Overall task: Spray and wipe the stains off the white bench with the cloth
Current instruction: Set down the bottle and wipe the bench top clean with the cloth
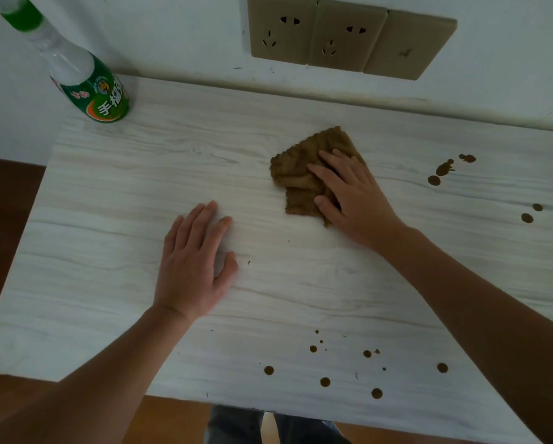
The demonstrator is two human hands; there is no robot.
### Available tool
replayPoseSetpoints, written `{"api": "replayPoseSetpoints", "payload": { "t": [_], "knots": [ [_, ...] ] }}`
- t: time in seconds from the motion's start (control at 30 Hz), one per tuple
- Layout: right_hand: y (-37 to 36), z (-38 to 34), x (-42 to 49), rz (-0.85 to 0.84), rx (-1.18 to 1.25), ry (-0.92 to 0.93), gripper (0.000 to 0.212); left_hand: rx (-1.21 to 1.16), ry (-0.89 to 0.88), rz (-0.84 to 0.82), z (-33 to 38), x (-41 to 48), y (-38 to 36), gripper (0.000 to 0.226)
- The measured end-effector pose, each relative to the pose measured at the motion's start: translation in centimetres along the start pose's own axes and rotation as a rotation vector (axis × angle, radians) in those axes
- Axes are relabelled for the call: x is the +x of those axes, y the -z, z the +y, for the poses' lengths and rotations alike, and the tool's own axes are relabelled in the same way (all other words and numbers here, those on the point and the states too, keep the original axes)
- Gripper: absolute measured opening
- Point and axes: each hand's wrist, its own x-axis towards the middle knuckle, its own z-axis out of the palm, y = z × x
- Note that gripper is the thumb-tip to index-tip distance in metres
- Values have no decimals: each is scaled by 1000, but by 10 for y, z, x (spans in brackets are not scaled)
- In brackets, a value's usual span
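Note:
The white wood-grain bench (108, 219) fills the view. A crumpled brown cloth (297, 174) lies near its middle back, and my right hand (352, 193) presses flat on it with fingers spread over the cloth. My left hand (195, 264) rests flat on the bare bench, fingers apart, holding nothing. Brown stain spots (325, 381) dot the near edge, with more stains (443, 169) at the right. A spray bottle (92, 88) with a green label stands at the back left corner.
Three tan wall sockets (342, 36) sit on the wall just behind the bench. The bench's left edge drops to a brown wooden floor (6, 200). Below the near edge I see my legs (236, 424).

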Motion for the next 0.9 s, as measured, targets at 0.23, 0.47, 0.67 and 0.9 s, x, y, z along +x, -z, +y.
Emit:
{"api": "replayPoseSetpoints", "payload": {
  "t": [0.23,0.47,0.67,0.9],
  "knots": [
    [0,-1,41,54,-53,-202,61,1,-2,17,0,-1,-1,59],
    [-16,-45,51,98,-54,-343,60,-14,4,10,1,-1,-1,58],
    [-29,-74,-12,120,-27,-254,59,1,4,-2,0,-1,0,58],
    [-46,-130,-89,61,1,-316,61,-49,20,-8,3,-4,2,58]
  ]
}}
